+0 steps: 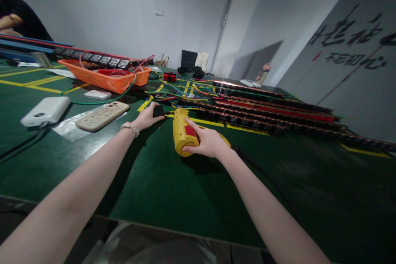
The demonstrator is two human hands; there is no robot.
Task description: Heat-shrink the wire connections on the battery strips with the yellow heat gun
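My right hand (pixel 206 141) is wrapped round a yellow heat gun (pixel 182 130) with a red label, whose nozzle points away from me toward the wires. The gun's handle is partly hidden under my palm. Left of its nozzle, my left hand (pixel 148 117) pinches a small black block (pixel 158 111) from which a thin lead runs toward the gun. Just beyond both hands, coloured wires (pixel 192 95) spread over the green table (pixel 148 189). They lead to long strips of dark parts with copper rails (pixel 262 117) on the right.
An orange basket (pixel 102 77) stands at the back left. Nearer are a beige remote control (pixel 102 116) on a plastic bag, a white power bank (pixel 46 111) with a black cable, and a white case (pixel 97 94). A person (pixel 21 16) sits far left. The gun's black cord (pixel 272 179) trails right.
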